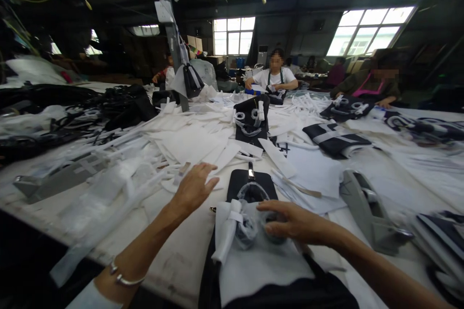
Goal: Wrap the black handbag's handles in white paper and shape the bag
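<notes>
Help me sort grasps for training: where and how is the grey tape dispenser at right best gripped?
Take the dispenser, likely by its two long side walls, from above with the right hand: its body is long and narrow, with nothing lying over it.

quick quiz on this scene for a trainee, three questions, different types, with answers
1. True or false: the left hand is closed in a fist.
2. What is nearest the right hand?
a) a window
b) the clear-wrapped parts on the white sheet
c) the metal post
3. Fill in: the metal bracelet is on the ____ wrist.

Key: 1 false; 2 b; 3 left
</notes>
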